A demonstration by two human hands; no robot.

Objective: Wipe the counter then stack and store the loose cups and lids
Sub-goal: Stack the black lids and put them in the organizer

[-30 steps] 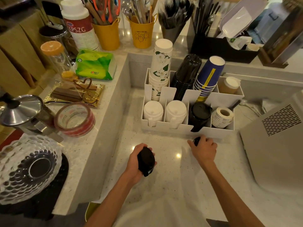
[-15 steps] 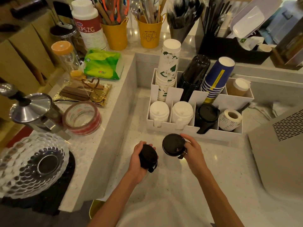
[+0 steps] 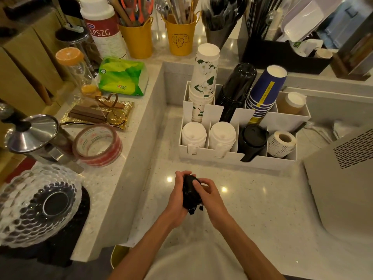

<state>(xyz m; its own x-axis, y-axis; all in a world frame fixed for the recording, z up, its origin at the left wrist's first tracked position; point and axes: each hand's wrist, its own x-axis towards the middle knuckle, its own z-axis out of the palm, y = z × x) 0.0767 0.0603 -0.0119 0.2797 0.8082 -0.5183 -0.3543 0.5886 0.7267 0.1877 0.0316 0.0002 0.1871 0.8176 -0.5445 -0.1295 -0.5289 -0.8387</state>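
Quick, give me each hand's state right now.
Left hand: closed on the stack of black lids.
Right hand: closed on the same stack, fingers pressing it from the other side.

Pale speckled stone counter [image 3: 262,209], lower level: one white compartmented plastic organiser [image 3: 232,158] at the back; one grey vented appliance [image 3: 347,178] at right. Raised ledge, left: clear-and-red packing tape roll [image 3: 97,144], gold rectangular tray [image 3: 127,110], green tissue pack [image 3: 123,77], two yellow metal buckets [image 3: 137,40].

Black lids [image 3: 190,196]: small stack, on edge, clasped between both hands, above counter [image 3: 262,209]. Organizer [image 3: 232,158] beyond grip: white and black lid stacks, inverted cup stacks.
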